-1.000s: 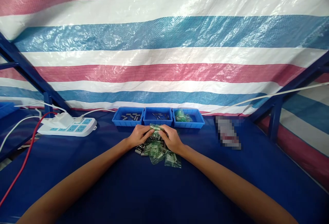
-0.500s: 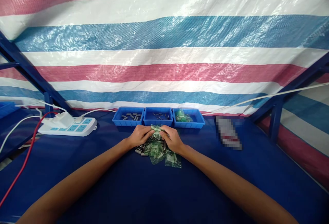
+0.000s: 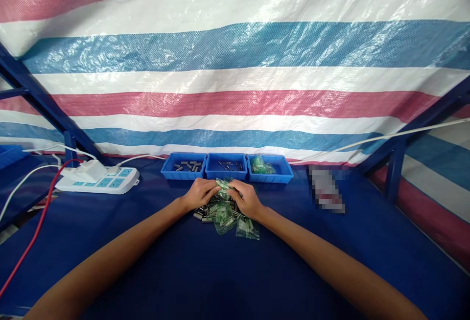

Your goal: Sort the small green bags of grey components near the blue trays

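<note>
The left grip (image 3: 200,194) and right grip (image 3: 246,199) are pressed close together, pinching a small green-tinted plastic bag (image 3: 223,183) between their fingers. Beneath lies a heap of similar bags (image 3: 223,217), mid-desk (image 3: 183,281). Along the far edge sit three blue trays (image 3: 183,176), holding grey metal pieces, thin pins and green bags.

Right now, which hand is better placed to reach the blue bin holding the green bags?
Probably your right hand: it sits nearer that blue bin, while your left hand is further off, in front of the bin with the grey pieces.
</note>
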### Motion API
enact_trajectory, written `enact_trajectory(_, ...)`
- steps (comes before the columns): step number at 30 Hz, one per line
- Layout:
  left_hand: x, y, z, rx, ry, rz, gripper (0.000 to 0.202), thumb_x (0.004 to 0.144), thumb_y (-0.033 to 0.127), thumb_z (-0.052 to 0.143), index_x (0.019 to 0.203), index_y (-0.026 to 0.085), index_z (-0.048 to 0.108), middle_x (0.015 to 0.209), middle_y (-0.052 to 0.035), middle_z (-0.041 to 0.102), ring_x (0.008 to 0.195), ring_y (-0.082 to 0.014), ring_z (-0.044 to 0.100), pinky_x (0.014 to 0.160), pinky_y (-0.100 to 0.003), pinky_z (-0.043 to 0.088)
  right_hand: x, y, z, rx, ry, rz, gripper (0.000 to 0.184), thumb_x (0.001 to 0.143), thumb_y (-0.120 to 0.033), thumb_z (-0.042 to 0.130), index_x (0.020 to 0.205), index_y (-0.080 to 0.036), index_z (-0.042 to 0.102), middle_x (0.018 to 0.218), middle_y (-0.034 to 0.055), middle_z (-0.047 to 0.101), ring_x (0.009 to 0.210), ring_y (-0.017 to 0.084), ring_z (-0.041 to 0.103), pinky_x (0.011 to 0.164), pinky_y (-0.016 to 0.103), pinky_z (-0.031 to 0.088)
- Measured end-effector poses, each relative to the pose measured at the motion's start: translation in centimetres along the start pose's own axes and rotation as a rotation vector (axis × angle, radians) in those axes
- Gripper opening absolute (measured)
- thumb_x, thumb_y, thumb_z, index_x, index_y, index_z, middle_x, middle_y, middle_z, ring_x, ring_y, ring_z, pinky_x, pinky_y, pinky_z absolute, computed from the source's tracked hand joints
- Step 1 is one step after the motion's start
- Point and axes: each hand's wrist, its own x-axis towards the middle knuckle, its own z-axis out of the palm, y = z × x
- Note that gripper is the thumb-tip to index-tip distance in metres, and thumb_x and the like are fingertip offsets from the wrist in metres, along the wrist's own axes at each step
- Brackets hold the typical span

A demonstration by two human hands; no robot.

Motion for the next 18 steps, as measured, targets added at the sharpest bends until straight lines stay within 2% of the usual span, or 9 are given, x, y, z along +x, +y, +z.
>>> enact_trajectory(18,0.06,0.05,0.03,0.038,0.007,0.022,0.033,0.095,0.024,0.04,0.064,0.014,0.045,0.054,0.0017,0.041,0.048,-0.0091,0.039,0.049,-0.023,0.026,-0.21,0.06,0.25,-0.062,0.041,0.01,0.022,0.095,-0.03,0.038,0.086,-0.018,0.053,0.068,0.0022,0.051,0.059,0.015,0.048,0.057,0.026,0.036)
